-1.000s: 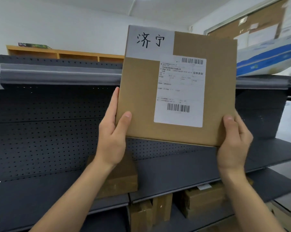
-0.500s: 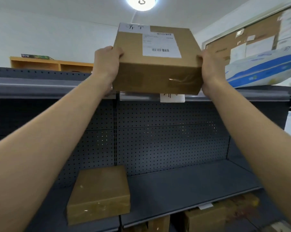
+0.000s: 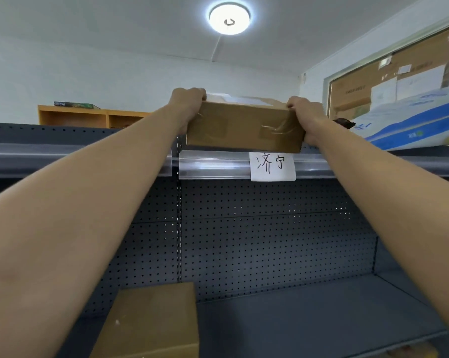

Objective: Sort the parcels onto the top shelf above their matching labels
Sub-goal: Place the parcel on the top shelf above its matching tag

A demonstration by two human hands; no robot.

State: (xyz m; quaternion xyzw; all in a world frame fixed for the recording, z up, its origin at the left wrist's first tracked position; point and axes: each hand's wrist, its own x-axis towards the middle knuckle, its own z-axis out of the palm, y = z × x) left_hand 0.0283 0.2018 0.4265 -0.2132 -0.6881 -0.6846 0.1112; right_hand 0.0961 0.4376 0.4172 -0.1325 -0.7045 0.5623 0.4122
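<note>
A flat brown cardboard parcel (image 3: 244,126) lies level at the front edge of the top shelf (image 3: 76,161), its taped side facing me. My left hand (image 3: 188,104) grips its left end and my right hand (image 3: 307,117) grips its right end. Directly under the parcel, on the shelf's rail, hangs a white paper label (image 3: 272,166) with two handwritten characters. The parcel's own label on top is mostly hidden from this low angle.
A blue and white package (image 3: 414,120) lies on the top shelf to the right. Another brown parcel (image 3: 153,319) sits on the lower shelf at the left. Behind stands a wooden cabinet (image 3: 89,116). A cork board (image 3: 399,71) hangs on the right wall.
I have lifted the parcel from chest height, tipped it flat and moved it up and forward onto the top shelf edge above the handwritten label.
</note>
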